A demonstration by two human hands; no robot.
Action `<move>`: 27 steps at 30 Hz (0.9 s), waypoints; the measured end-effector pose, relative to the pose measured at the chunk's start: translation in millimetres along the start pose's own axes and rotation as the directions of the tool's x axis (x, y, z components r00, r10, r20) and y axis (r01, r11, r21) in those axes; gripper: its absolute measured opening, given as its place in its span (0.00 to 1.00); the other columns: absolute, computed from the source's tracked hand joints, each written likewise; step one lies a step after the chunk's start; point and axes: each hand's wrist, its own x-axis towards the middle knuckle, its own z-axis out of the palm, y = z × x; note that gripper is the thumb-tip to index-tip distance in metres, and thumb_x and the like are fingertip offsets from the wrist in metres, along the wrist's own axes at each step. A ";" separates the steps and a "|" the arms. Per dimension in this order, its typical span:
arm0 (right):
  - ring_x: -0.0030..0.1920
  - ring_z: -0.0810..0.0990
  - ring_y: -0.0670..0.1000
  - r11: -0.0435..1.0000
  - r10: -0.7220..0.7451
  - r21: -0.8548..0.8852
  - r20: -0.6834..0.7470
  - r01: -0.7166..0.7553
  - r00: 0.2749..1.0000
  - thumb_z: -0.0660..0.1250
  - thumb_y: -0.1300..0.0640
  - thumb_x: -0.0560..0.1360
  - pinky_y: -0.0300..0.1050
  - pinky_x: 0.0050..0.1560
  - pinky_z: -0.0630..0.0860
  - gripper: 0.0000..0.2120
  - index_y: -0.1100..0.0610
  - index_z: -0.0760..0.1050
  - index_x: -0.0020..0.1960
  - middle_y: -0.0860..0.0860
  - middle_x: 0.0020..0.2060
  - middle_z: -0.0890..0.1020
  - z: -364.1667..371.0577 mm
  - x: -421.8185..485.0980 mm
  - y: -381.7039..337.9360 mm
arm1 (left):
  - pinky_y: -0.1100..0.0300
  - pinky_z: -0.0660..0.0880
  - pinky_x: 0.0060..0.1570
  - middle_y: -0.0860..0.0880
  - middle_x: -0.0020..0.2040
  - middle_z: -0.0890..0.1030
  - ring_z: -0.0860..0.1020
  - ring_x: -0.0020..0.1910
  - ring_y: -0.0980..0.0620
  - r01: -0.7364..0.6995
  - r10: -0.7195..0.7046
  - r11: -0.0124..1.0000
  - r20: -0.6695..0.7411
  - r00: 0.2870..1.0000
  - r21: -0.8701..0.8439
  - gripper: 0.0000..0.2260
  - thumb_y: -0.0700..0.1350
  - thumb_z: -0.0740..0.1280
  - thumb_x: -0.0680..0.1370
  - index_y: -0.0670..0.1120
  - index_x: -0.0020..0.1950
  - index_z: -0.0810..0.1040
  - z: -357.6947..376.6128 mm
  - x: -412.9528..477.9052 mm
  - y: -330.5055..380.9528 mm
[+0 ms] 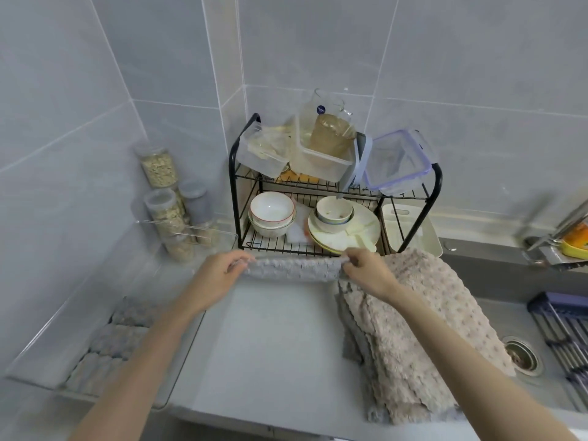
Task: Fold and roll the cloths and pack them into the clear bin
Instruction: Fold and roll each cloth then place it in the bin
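The bare left forearm [152, 338] and bare right forearm [461, 342] reach forward from the lower edge and angle slightly inward. The left hand [222, 273] is palm down, its curled fingers pinching the left end of a narrow grey nubby folded cloth [292, 270]. The right hand [366, 276] mirrors it, its curled fingers pinching the right end. Both hands sit level, with straight wrists.
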 end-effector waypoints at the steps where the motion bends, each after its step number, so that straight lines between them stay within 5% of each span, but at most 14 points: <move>1: 0.31 0.68 0.51 0.999 0.017 -0.045 0.056 -0.014 0.998 0.60 0.65 0.73 0.43 0.31 0.62 0.07 0.62 0.71 0.37 0.52 0.29 0.71 8.7 -4.5 9.6 | 0.76 0.65 0.35 0.49 0.42 0.82 0.74 0.33 0.70 0.015 -0.016 0.999 0.047 0.999 0.030 0.10 0.36 0.61 0.79 0.47 0.53 0.80 9.6 -5.8 -5.3; 4: 0.32 0.70 0.50 0.994 0.077 -0.091 0.236 -0.057 0.969 0.60 0.65 0.73 0.42 0.32 0.63 0.06 0.59 0.71 0.38 0.51 0.30 0.72 35.0 -20.4 35.3 | 0.75 0.65 0.38 0.49 0.53 0.82 0.75 0.38 0.66 0.059 -0.089 0.987 0.198 0.976 0.150 0.12 0.37 0.60 0.80 0.45 0.57 0.80 37.4 -21.2 -25.2; 9: 0.36 0.72 0.52 0.983 0.166 -0.141 0.393 -0.120 0.904 0.59 0.64 0.72 0.43 0.35 0.65 0.08 0.56 0.70 0.36 0.53 0.33 0.74 65.2 -42.1 62.9 | 0.65 0.68 0.54 0.46 0.63 0.77 0.75 0.61 0.51 0.142 -0.236 0.959 0.408 0.882 0.247 0.13 0.39 0.58 0.81 0.43 0.63 0.76 74.1 -44.5 -44.8; 12: 0.31 0.67 0.45 0.983 0.179 -0.128 0.461 -0.135 0.869 0.59 0.64 0.73 0.36 0.30 0.62 0.17 0.47 0.62 0.31 0.48 0.29 0.69 71.9 -55.8 65.3 | 0.65 0.66 0.58 0.46 0.65 0.75 0.73 0.63 0.52 0.184 -0.309 0.940 0.484 0.819 0.287 0.14 0.40 0.57 0.82 0.43 0.66 0.74 87.3 -56.7 -53.5; 17: 0.29 0.62 0.46 0.965 0.261 -0.196 0.686 -0.173 0.679 0.58 0.62 0.72 0.39 0.30 0.60 0.14 0.52 0.59 0.30 0.47 0.27 0.64 81.2 -69.8 70.7 | 0.59 0.71 0.60 0.48 0.67 0.72 0.74 0.61 0.51 0.203 -0.458 0.877 0.631 0.626 0.435 0.16 0.42 0.56 0.82 0.45 0.69 0.70 97.4 -73.6 -61.6; 21: 0.25 0.59 0.47 0.960 0.281 -0.240 0.786 -0.147 0.551 0.59 0.59 0.69 0.40 0.26 0.61 0.14 0.51 0.59 0.28 0.49 0.26 0.63 83.4 -75.8 70.2 | 0.61 0.77 0.49 0.47 0.68 0.69 0.77 0.57 0.48 0.203 -0.540 0.837 0.706 0.458 0.509 0.17 0.41 0.58 0.80 0.45 0.69 0.69 97.5 -86.4 -70.6; 24: 0.28 0.58 0.46 0.972 0.229 -0.211 0.779 -0.100 0.584 0.58 0.60 0.73 0.40 0.31 0.56 0.15 0.52 0.58 0.30 0.47 0.27 0.62 85.3 -68.3 62.9 | 0.63 0.76 0.40 0.45 0.61 0.73 0.78 0.50 0.51 0.242 -0.546 0.834 0.675 0.497 0.496 0.13 0.41 0.57 0.81 0.46 0.63 0.74 95.3 -87.6 -73.4; 27: 0.29 0.60 0.47 0.978 0.195 -0.188 0.703 -0.087 0.683 0.58 0.59 0.75 0.42 0.33 0.57 0.14 0.53 0.60 0.32 0.47 0.28 0.63 83.0 -52.1 55.3 | 0.64 0.66 0.36 0.48 0.44 0.72 0.70 0.38 0.55 0.278 -0.513 0.843 0.534 0.672 0.460 0.12 0.39 0.55 0.81 0.51 0.40 0.71 88.2 -80.9 -65.6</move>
